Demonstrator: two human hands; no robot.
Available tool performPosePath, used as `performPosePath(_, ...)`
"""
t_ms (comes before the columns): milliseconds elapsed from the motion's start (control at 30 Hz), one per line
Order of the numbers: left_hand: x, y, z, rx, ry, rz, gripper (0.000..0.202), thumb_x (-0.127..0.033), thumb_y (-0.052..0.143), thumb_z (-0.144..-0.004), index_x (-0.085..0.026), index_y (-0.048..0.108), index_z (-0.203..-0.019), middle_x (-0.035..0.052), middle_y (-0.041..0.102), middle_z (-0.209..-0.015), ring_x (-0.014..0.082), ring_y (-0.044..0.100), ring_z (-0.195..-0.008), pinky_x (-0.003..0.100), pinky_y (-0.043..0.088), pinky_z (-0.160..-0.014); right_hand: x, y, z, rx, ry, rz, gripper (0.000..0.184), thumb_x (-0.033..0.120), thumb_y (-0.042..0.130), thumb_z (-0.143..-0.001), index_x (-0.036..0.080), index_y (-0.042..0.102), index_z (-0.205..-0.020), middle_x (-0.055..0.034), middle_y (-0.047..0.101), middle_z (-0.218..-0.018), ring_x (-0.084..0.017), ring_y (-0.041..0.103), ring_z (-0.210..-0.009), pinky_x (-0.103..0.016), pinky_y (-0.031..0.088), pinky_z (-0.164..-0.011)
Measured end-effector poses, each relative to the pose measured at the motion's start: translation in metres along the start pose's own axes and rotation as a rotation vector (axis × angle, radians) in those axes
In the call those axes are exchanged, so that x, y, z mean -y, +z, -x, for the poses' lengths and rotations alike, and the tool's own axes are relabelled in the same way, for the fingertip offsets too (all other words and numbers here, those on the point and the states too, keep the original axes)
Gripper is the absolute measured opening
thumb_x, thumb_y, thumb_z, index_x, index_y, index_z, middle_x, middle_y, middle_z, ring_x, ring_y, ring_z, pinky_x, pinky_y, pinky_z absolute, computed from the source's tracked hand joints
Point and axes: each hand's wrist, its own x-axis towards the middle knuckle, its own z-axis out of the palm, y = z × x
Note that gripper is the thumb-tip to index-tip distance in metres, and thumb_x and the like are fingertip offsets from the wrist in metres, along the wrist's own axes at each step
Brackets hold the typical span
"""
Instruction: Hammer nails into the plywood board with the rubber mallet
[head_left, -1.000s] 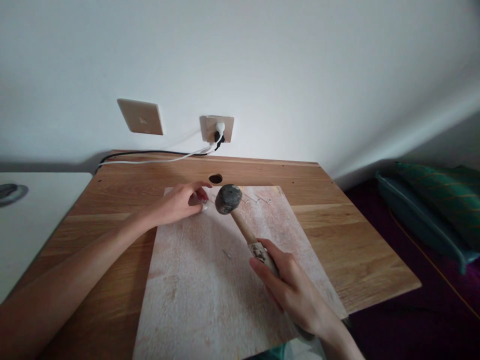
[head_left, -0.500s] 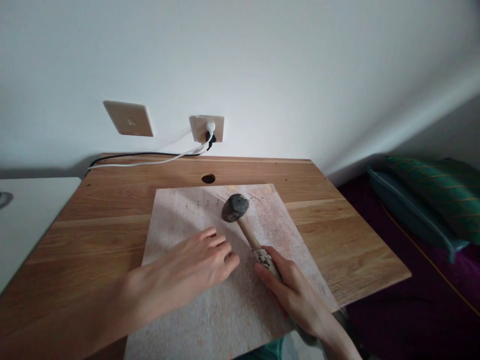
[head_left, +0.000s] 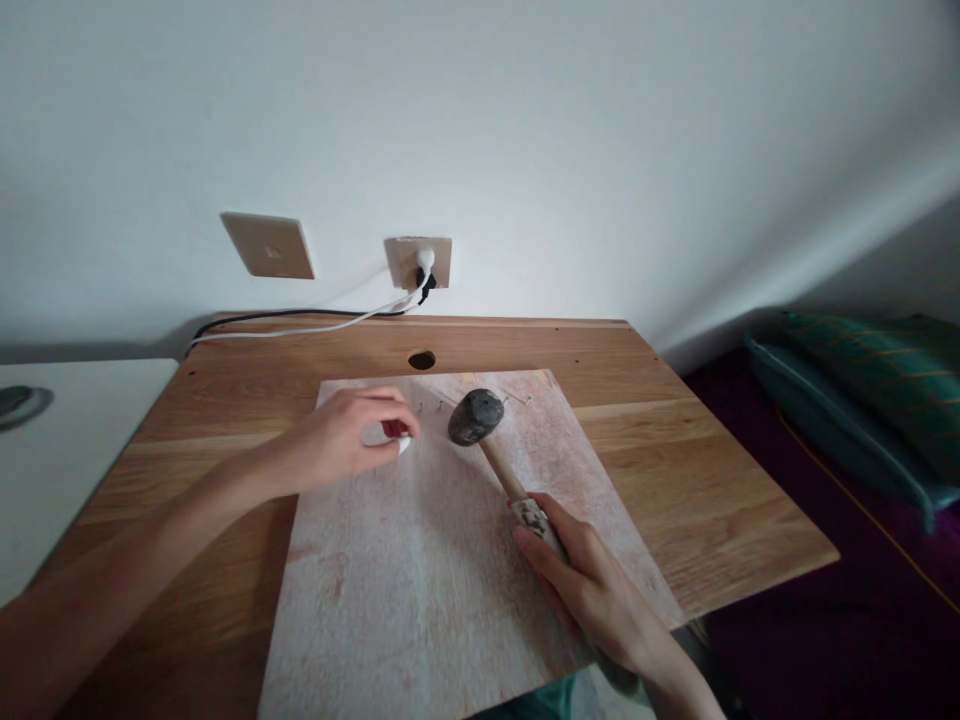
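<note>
My right hand (head_left: 592, 580) is wrapped round the worn, pale grip of a mallet (head_left: 501, 467) with a dark, rounded head and a wooden handle. The mallet's head is over the far part of a whitish, weathered board (head_left: 352, 610). Over the board's far left, my left hand (head_left: 367, 435) is closed in a pinch, with a small white piece (head_left: 404, 443) at its fingertips; its kind is too small to make out. Several thin nails (head_left: 440, 406) stand in a row along the board's far side, some hidden behind my left hand and the mallet head.
The board lies on a wooden desk (head_left: 712, 510) with a round cable hole (head_left: 421, 360). White and black cables (head_left: 300, 328) run along its back edge to a wall socket (head_left: 420, 262). A white surface (head_left: 82, 450) is at left; cushions (head_left: 847, 410) lie at right.
My left hand has moved left and away from me, toward the nail row, and a small white piece now shows at its fingertips. My right hand and the mallet have barely moved.
</note>
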Motion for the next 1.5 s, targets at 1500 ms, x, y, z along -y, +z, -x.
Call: performPosePath(1500,0.043,0.023,0.016,-0.382,-0.306,0.032,0.009,-0.025,0.066,-0.084,-0.021,0.064,-0.092,-0.0012,0.071,-0.077,0.0153,0.065,-0.071,0.029,0.054,-0.073,0.023,0.014,-0.007,0.046,-0.061,-0.020,0.047,0.061,0.047,-0.105,0.022,0.060,-0.126,0.0101,0.044,-0.050,-0.012,0.042,-0.040,-0.026,0.031,-0.043)
